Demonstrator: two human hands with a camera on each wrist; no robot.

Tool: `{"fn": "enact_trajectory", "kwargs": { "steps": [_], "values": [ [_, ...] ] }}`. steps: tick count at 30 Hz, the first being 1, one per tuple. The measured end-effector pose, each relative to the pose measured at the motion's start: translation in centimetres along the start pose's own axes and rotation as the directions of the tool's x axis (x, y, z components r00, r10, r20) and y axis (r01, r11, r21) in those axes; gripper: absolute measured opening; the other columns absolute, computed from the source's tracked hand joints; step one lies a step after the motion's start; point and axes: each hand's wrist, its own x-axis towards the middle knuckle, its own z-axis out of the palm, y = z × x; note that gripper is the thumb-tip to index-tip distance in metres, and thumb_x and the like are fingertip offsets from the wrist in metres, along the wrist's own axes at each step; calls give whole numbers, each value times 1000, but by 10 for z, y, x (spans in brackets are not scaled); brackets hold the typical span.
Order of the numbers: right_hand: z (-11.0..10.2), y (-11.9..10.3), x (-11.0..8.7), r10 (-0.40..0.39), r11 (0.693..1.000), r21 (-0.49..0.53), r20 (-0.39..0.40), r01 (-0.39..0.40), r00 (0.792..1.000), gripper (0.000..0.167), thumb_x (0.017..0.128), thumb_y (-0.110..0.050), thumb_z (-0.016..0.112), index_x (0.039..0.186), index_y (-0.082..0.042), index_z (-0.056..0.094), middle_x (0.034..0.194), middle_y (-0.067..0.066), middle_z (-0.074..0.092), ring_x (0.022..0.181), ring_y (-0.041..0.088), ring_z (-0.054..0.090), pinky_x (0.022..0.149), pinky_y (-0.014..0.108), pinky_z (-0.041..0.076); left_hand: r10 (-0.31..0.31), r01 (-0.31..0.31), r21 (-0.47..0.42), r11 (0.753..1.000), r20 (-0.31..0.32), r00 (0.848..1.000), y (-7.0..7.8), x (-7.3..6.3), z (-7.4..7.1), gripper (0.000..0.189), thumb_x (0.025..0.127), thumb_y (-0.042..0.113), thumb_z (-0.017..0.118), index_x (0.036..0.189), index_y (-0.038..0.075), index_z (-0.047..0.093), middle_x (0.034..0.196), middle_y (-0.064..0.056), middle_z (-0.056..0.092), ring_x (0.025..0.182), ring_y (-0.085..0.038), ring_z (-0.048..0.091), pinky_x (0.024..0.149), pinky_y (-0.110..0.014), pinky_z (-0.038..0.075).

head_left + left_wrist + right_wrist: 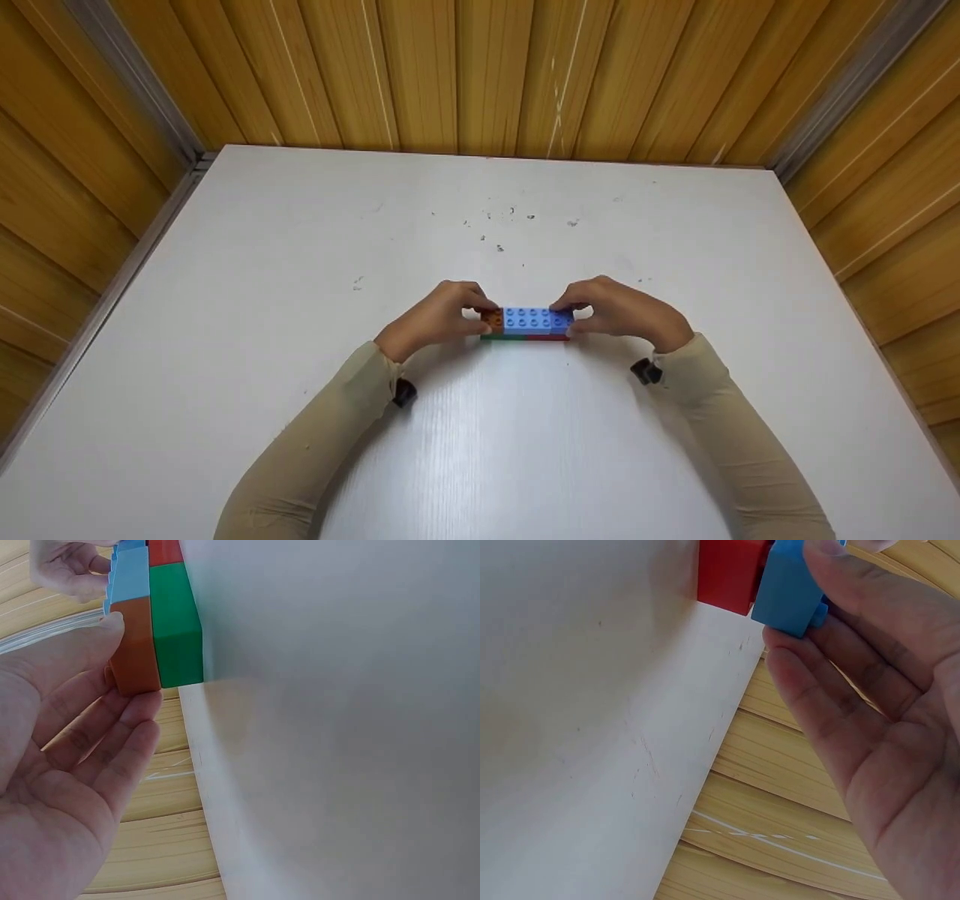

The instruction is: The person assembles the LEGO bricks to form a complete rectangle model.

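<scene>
A short row of toy building bricks lies on the white table, two layers high. In its upper layer an orange-brown brick [136, 645] is at the left end, a light blue brick [527, 320] in the middle and a darker blue brick [787, 591] at the right end. Beneath them are a green brick [178, 634] and a red brick [730, 574]. My left hand [439, 321] pinches the orange-brown brick between thumb and fingers. At the opposite end, my right hand [628, 311] pinches the darker blue one. A narrow gap shows between it and the red brick in the right wrist view.
The white table [247, 300] carries small dark scuff marks beyond the hands. Wood-patterned panels [487, 82] stand behind its far edge and along both sides. Small black devices are worn at both wrists.
</scene>
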Motion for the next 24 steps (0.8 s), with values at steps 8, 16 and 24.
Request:
{"fn": "enact_trajectory", "kwargs": {
  "steps": [8, 16, 24],
  "values": [
    [2, -2, 1, 14, 1000, -11, -3, -14, 1000, 36, 80, -4, 75, 116, -2, 69, 110, 11, 69, 102, 25, 66, 89, 42, 53, -7, 7, -2, 1000, -4, 1000, 1, -1, 0, 32, 82, 7, 74, 114, 2, 70, 101, -9, 69, 96, -18, 64, 84, -31, 53],
    [3, -3, 1, 24, 999, -41, -15, -24, 1000, 36, 79, -6, 76, 115, -4, 70, 108, 9, 70, 100, 23, 65, 92, 43, 50, -12, 13, 10, 1000, -6, 1000, 1, -1, 1, 33, 83, 8, 74, 115, 2, 70, 100, -8, 69, 93, -17, 62, 81, -29, 52],
    [6, 3, 1, 12, 1000, -10, -17, -12, 1000, 38, 80, -6, 76, 117, -5, 69, 106, 8, 69, 100, 22, 65, 90, 42, 52, -18, 18, 15, 1000, 0, 1000, 1, -2, 1, 33, 84, 9, 73, 116, 4, 69, 100, -7, 69, 88, -17, 60, 75, -25, 48]
  ]
}}
